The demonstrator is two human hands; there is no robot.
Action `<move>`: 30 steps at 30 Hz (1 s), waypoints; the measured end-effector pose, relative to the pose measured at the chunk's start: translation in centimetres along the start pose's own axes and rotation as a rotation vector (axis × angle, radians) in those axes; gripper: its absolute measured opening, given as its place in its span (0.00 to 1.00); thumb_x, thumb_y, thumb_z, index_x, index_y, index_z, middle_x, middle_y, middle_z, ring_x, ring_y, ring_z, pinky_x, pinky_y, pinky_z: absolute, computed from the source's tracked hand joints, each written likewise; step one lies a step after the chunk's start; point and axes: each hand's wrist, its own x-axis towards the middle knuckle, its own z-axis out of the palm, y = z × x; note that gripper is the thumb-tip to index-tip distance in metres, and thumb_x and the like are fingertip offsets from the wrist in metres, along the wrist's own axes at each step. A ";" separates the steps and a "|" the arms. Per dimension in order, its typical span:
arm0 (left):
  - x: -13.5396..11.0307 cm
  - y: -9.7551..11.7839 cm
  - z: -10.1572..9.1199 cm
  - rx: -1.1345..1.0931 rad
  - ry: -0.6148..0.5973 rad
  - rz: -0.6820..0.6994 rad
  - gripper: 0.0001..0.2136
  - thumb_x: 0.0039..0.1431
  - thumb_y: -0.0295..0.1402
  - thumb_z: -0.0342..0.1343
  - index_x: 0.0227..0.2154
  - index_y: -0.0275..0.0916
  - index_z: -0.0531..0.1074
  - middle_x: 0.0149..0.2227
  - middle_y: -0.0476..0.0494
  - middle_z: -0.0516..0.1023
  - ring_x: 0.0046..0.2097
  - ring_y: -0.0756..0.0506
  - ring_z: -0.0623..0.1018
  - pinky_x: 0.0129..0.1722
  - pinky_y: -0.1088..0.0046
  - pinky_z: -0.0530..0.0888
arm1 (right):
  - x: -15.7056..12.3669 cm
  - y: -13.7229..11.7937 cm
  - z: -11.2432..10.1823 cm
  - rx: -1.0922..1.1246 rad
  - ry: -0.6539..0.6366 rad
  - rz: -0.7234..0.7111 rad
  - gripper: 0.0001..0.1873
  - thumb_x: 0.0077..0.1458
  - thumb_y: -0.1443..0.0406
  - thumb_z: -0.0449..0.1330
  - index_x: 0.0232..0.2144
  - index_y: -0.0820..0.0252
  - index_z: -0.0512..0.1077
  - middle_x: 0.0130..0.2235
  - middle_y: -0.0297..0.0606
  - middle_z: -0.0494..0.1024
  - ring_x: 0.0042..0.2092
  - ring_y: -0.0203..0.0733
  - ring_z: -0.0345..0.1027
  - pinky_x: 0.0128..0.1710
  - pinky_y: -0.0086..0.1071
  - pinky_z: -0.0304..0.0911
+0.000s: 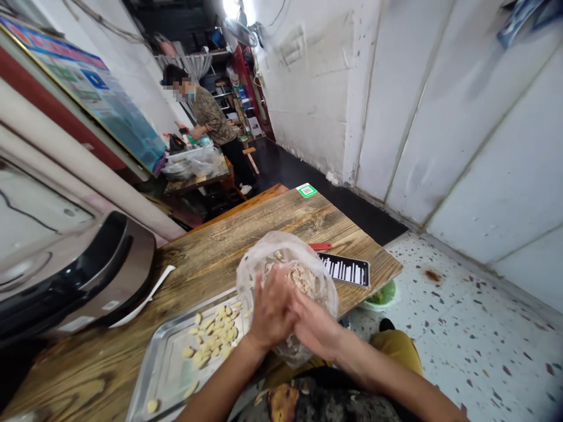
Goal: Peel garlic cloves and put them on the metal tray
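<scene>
My left hand (pixel 272 305) and my right hand (pixel 314 322) meet above a clear plastic bag (pixel 257 249). The left fingers are stretched out, pointing up and away from me. My right hand lies against the left; its fingers are partly hidden and blurred. Whether anything sits between the palms cannot be seen. Pale, papery scraps that look like garlic skins (pixel 303 280) fill the open bag, which hangs at the near table edge. Left of it, a metal tray (pixel 152 351) holds several peeled garlic cloves (pixel 215 335), partly covered by my left forearm.
On the wooden table (pixel 264 221) lie a red-handled tool (pixel 321 246), a black-and-white striped card (pixel 345 270) and a green QR sticker (pixel 307 190). A large brown appliance (pixel 109 281) stands left. A green basin (pixel 382 295) sits on the floor. Another person (pixel 213 114) works at a far table.
</scene>
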 end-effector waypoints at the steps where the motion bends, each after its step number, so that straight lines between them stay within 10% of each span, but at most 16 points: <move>1: 0.8 -0.2 -0.4 -0.048 0.032 -0.221 0.26 0.62 0.48 0.35 0.57 0.41 0.57 0.60 0.37 0.58 0.63 0.36 0.53 0.60 0.47 0.45 | -0.4 -0.3 0.4 -0.136 -0.078 -0.077 0.19 0.62 0.65 0.42 0.50 0.55 0.67 0.54 0.35 0.67 0.55 0.33 0.60 0.54 0.38 0.58; 4: 2.8 1.0 -2.4 -0.482 -0.016 -0.641 0.29 0.63 0.46 0.21 0.60 0.39 0.51 0.58 0.36 0.62 0.60 0.39 0.61 0.55 0.53 0.62 | -0.8 -1.2 0.5 -0.772 -0.325 -0.402 0.29 0.58 0.57 0.51 0.60 0.44 0.50 0.62 0.26 0.50 0.63 0.42 0.42 0.63 0.43 0.36; 7: 3.5 3.5 -5.0 -0.833 -0.330 -0.575 0.33 0.61 0.43 0.13 0.58 0.41 0.57 0.53 0.38 0.69 0.55 0.39 0.69 0.48 0.55 0.70 | 0.2 -2.7 -2.5 -1.287 -0.312 -0.608 0.37 0.51 0.52 0.57 0.60 0.38 0.46 0.62 0.23 0.52 0.63 0.46 0.42 0.64 0.44 0.28; 11: 3.5 4.9 -5.2 -0.643 -0.142 -0.283 0.26 0.63 0.43 0.21 0.62 0.42 0.45 0.58 0.37 0.63 0.53 0.40 0.70 0.52 0.54 0.67 | 1.0 -5.4 -11.1 -1.678 0.314 -0.407 0.31 0.56 0.54 0.52 0.59 0.57 0.54 0.62 0.44 0.53 0.62 0.54 0.43 0.59 0.53 0.40; 17: 4.3 4.3 4.0 0.018 -0.652 0.399 0.22 0.62 0.44 0.41 0.57 0.45 0.57 0.58 0.42 0.63 0.62 0.41 0.54 0.61 0.49 0.42 | -0.7 -4.8 -19.7 -1.930 0.176 0.023 0.43 0.41 0.58 0.64 0.58 0.61 0.55 0.58 0.52 0.60 0.59 0.56 0.50 0.56 0.51 0.45; 21: 3.9 2.9 5.9 0.197 -0.630 0.301 0.20 0.62 0.44 0.41 0.51 0.40 0.65 0.46 0.38 0.74 0.58 0.39 0.61 0.60 0.48 0.41 | -1.6 -3.0 -19.9 -1.958 0.246 -0.065 0.41 0.44 0.59 0.60 0.59 0.62 0.52 0.53 0.50 0.66 0.54 0.52 0.58 0.54 0.46 0.46; 30: 2.4 0.7 2.2 0.222 -0.490 -0.004 0.15 0.62 0.37 0.43 0.46 0.38 0.68 0.46 0.36 0.73 0.51 0.39 0.69 0.56 0.49 0.54 | -3.6 0.4 -14.9 -2.102 0.782 0.157 0.47 0.49 0.46 0.54 0.62 0.66 0.45 0.40 0.54 0.69 0.41 0.57 0.65 0.38 0.43 0.57</move>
